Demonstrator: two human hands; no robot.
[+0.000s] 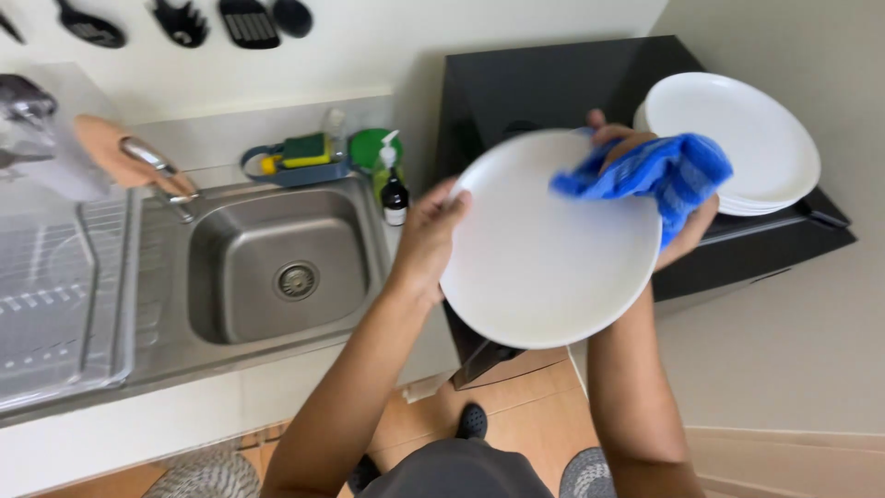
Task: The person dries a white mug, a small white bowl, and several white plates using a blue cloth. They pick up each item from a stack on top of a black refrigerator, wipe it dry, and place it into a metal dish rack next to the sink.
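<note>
Kitchen | left fingers (449, 205) grip plate (544, 267) rim | right fingers (616, 132) clutch cloth (656, 173) on it

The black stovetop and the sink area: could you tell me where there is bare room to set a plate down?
The black stovetop is bare left of the plate stack, which fills its right end. The sink basin is empty down to its drain. The ledge behind it is crowded by a sponge caddy and soap bottles.

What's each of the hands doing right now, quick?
Left hand: closed on the rim of the white plate, holding it up.
Right hand: closed on a blue cloth, pressed against the plate.
</note>
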